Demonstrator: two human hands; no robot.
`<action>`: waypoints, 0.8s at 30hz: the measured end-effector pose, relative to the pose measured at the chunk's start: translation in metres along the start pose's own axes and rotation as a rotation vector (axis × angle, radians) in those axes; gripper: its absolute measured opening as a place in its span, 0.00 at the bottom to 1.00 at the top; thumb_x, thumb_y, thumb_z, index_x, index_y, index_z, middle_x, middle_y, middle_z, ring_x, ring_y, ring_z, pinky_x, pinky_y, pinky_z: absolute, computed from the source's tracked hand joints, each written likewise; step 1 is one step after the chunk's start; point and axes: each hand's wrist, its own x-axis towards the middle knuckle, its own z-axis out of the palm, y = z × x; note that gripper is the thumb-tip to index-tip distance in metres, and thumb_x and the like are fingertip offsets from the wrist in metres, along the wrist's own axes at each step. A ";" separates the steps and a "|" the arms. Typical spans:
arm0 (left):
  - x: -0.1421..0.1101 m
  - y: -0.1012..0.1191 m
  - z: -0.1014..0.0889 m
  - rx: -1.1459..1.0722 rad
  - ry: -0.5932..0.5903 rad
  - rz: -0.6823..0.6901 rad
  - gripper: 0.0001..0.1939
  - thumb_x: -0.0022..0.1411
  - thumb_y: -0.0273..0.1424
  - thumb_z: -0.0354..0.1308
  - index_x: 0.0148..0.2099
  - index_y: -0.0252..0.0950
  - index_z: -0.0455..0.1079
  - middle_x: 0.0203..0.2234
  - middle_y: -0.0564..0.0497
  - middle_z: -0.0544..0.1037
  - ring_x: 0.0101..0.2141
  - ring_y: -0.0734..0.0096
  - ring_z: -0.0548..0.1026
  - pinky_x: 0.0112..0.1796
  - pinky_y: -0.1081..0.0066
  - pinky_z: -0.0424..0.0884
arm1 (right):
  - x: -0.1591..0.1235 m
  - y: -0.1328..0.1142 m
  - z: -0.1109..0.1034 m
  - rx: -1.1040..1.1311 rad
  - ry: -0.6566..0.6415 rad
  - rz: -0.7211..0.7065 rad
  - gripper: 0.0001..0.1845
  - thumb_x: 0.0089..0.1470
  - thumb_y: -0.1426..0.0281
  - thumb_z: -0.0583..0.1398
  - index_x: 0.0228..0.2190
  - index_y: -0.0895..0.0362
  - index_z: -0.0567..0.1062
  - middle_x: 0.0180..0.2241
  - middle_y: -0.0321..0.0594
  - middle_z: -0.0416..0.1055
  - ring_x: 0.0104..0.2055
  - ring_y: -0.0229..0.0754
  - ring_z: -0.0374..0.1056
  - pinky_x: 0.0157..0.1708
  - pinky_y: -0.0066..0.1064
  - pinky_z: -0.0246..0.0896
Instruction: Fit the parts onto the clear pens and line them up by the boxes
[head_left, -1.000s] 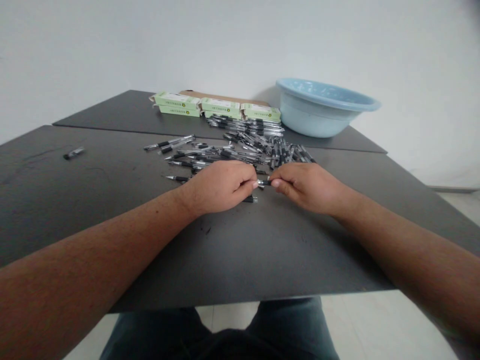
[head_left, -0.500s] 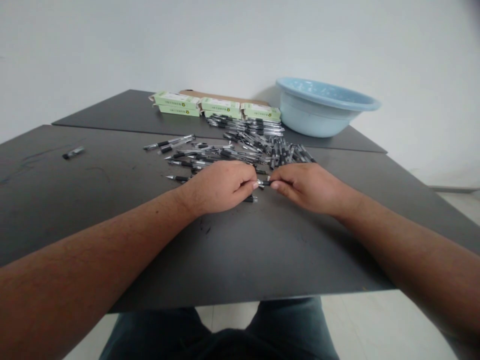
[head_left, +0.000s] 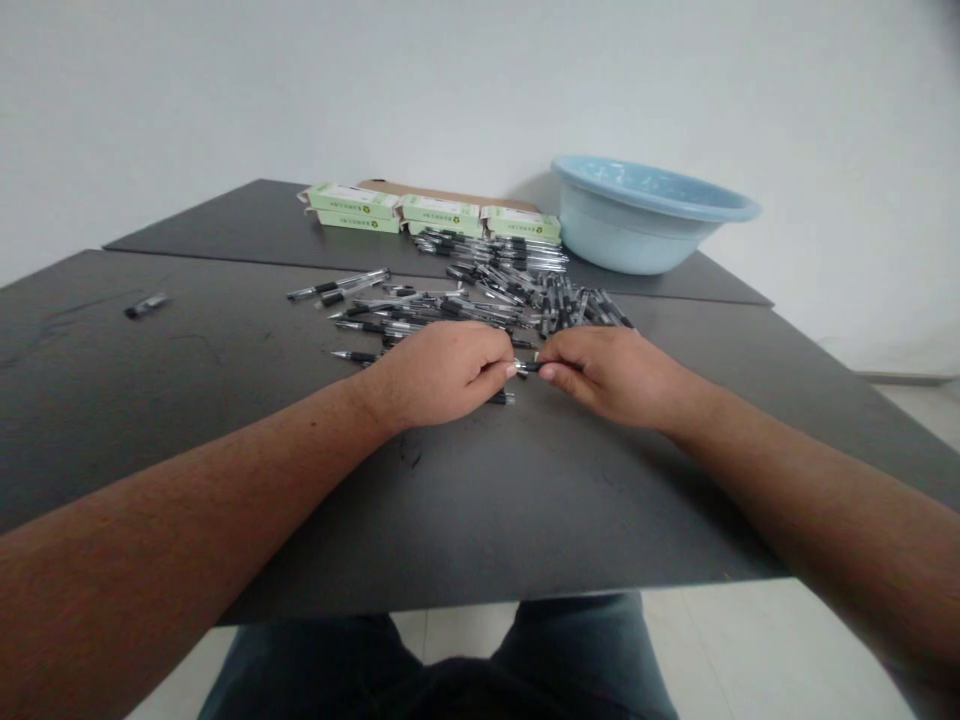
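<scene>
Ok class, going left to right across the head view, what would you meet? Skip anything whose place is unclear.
Small loose piece → left hand → pen held between the hands → right hand.

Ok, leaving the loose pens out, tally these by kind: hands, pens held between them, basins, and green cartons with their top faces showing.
Hands (left hand, right hand): 2
Held pen: 1
Blue basin: 1
Green cartons, tops showing: 3
Total: 7
</scene>
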 end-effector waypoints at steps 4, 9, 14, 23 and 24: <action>0.000 0.000 0.000 -0.003 0.001 -0.007 0.14 0.73 0.33 0.51 0.37 0.35 0.72 0.30 0.49 0.78 0.32 0.66 0.74 0.36 0.67 0.65 | 0.000 -0.001 -0.001 0.022 0.023 0.008 0.10 0.66 0.65 0.60 0.43 0.56 0.78 0.38 0.43 0.81 0.39 0.45 0.75 0.39 0.33 0.63; 0.000 0.000 0.000 0.000 0.002 0.004 0.13 0.74 0.34 0.51 0.38 0.35 0.73 0.31 0.49 0.78 0.33 0.66 0.75 0.36 0.67 0.65 | 0.000 -0.001 -0.001 0.013 -0.012 -0.005 0.13 0.69 0.64 0.55 0.40 0.55 0.78 0.35 0.42 0.80 0.37 0.45 0.75 0.38 0.33 0.62; 0.000 0.001 0.000 0.012 0.005 0.005 0.13 0.74 0.33 0.51 0.38 0.35 0.73 0.31 0.49 0.78 0.33 0.66 0.74 0.36 0.66 0.65 | 0.001 -0.001 -0.001 -0.001 -0.012 -0.005 0.10 0.67 0.64 0.59 0.41 0.56 0.78 0.36 0.42 0.80 0.38 0.46 0.75 0.38 0.33 0.63; 0.000 0.000 0.000 0.003 0.011 0.012 0.14 0.73 0.33 0.51 0.37 0.35 0.73 0.31 0.49 0.78 0.32 0.66 0.74 0.36 0.67 0.65 | 0.000 -0.001 -0.001 -0.004 -0.017 0.000 0.10 0.68 0.65 0.58 0.41 0.55 0.78 0.36 0.42 0.80 0.38 0.45 0.75 0.38 0.33 0.63; 0.000 0.000 0.000 0.005 0.012 0.009 0.14 0.73 0.33 0.51 0.37 0.35 0.73 0.31 0.49 0.78 0.32 0.66 0.74 0.35 0.67 0.65 | 0.000 -0.001 0.000 -0.003 -0.014 -0.008 0.11 0.68 0.64 0.58 0.41 0.55 0.79 0.36 0.42 0.80 0.38 0.45 0.75 0.39 0.33 0.63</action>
